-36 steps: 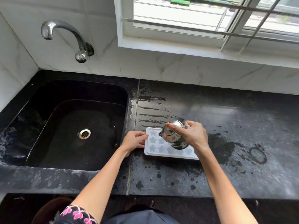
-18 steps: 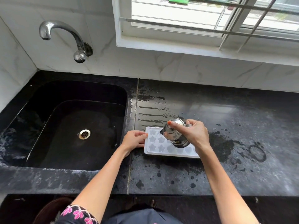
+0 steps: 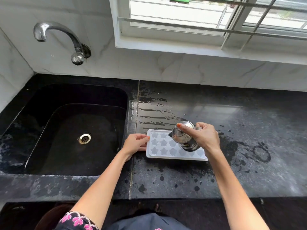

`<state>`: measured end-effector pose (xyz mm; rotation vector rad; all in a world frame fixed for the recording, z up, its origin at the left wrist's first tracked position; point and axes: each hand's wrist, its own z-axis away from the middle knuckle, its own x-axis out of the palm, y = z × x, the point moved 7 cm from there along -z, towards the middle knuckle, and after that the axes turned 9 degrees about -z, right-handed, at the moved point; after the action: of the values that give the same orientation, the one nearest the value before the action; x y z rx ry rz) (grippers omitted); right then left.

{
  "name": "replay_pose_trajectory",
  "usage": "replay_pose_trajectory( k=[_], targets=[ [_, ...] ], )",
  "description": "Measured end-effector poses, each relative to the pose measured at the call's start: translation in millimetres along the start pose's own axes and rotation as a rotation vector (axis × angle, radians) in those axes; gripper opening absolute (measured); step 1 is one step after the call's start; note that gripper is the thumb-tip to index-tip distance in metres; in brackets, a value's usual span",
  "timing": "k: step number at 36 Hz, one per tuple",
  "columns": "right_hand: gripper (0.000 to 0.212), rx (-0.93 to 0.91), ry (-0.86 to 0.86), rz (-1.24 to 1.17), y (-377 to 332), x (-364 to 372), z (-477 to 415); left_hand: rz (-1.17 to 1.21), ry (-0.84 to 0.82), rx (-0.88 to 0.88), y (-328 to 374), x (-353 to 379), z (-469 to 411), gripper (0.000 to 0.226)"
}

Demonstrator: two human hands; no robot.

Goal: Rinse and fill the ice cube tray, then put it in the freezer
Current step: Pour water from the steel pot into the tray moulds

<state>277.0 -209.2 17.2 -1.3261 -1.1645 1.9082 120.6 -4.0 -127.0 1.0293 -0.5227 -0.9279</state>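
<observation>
A white ice cube tray (image 3: 162, 147) with star-shaped and heart-shaped moulds lies flat on the black counter (image 3: 232, 130), just right of the sink. My left hand (image 3: 136, 143) grips the tray's left edge. A small steel kettle (image 3: 183, 136) is held in my right hand (image 3: 205, 136), with the index finger pressed on its lid. The kettle is tilted to the left over the tray's middle, spout down towards the moulds. It hides the tray's far right cells.
A black sink (image 3: 69, 130) with a metal drain lies to the left, under a curved steel tap (image 3: 66, 39) on the tiled wall. Water streaks and drops mark the counter behind and in front of the tray. A window sits above the counter.
The kettle has stayed tilted over the tray, shifting only slightly. My left hand keeps its hold on the tray's edge.
</observation>
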Motion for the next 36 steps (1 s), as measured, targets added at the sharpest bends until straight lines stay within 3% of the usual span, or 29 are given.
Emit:
replay_pose_trajectory(
  k=[13,21,36],
  targets=[
    [0.079,0.001,0.017,0.022,-2.2,-5.9,4.2,-0.012,-0.002,0.003,1.2,-0.6,1.4,0.011],
    [0.055,-0.019,0.013,0.025,-1.4,-5.0,3.2,-0.017,-0.004,0.001,1.2,-1.1,1.4,0.011],
    [0.059,-0.019,0.007,0.012,-0.4,-5.4,2.7,-0.019,0.000,-0.016,2.1,0.4,2.6,0.021]
  ],
)
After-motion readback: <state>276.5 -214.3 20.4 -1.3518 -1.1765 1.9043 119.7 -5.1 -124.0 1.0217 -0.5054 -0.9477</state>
